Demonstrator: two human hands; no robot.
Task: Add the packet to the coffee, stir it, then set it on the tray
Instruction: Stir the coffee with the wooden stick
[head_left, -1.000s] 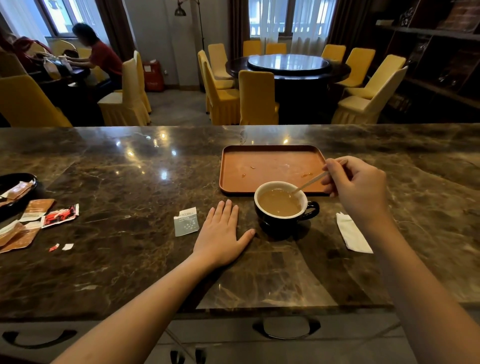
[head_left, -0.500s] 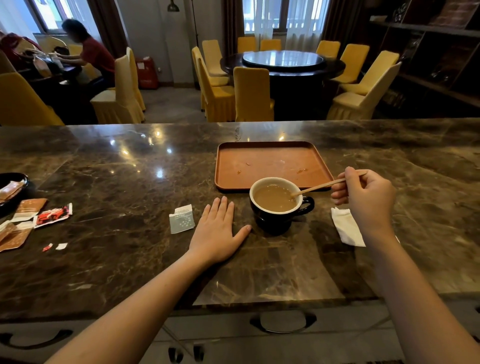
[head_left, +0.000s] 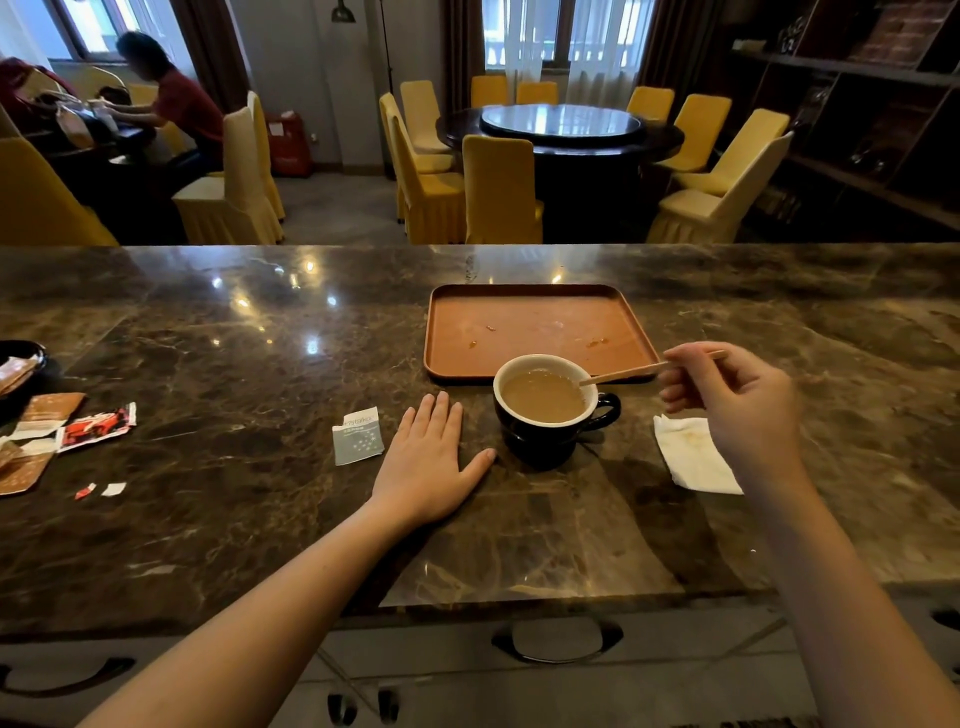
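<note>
A black cup (head_left: 545, 436) with a white inside holds milky coffee and stands on the marble counter, just in front of the brown tray (head_left: 535, 332). My right hand (head_left: 737, 405) pinches a wooden stir stick (head_left: 623, 373) to the right of the cup; the stick's tip rests at the cup's right rim. My left hand (head_left: 431, 462) lies flat on the counter, fingers together, left of the cup and not touching it. A torn grey packet (head_left: 357, 435) lies beside my left hand.
A stained white napkin (head_left: 691, 460) lies right of the cup under my right wrist. Torn wrappers (head_left: 78, 426) and a dark dish (head_left: 21, 369) sit at the far left. Behind the counter are yellow chairs, a round table and a seated person.
My right hand has drawn the stick up and to the right, from deep in the coffee to the cup's right rim. My left hand and the cup have stayed put.
</note>
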